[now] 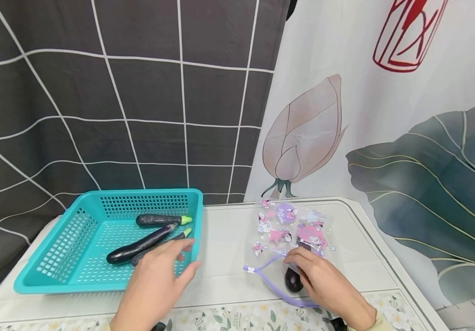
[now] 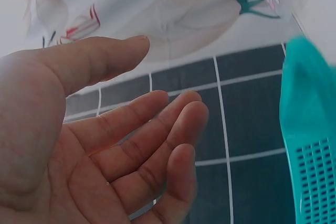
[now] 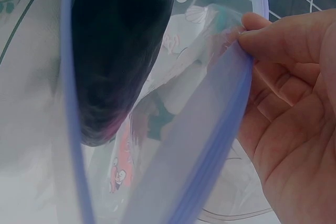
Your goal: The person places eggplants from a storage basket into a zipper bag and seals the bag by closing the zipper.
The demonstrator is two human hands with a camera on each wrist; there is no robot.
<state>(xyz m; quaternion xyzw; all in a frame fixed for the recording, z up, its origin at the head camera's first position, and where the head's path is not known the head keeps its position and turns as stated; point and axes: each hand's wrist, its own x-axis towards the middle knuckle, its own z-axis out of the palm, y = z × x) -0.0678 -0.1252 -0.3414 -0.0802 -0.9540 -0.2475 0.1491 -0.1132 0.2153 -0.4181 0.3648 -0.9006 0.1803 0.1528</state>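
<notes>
My left hand (image 1: 154, 285) is over the front right of a teal plastic basket (image 1: 63, 288), fingers relaxed and palm holding nothing, as the left wrist view shows. In the basket lie a glossy eggplant (image 1: 138, 248) and two dark zucchini with green stem ends; one zucchini (image 1: 158, 220) is at the back, the other partly hidden by the hand. My right hand (image 1: 330, 285) pinches the purple zip edge of a clear printed zipper bag (image 1: 276, 236). The bag's mouth gapes, and a dark, glossy eggplant (image 3: 123, 45) lies inside, partly covered in the head view.
Under everything is a white table cover (image 1: 225, 248) with a floral strip along its front. Behind stand a dark gridded curtain (image 1: 146, 96) and a white curtain with a printed flower bud (image 1: 303, 133). The basket's walls rise around the vegetables.
</notes>
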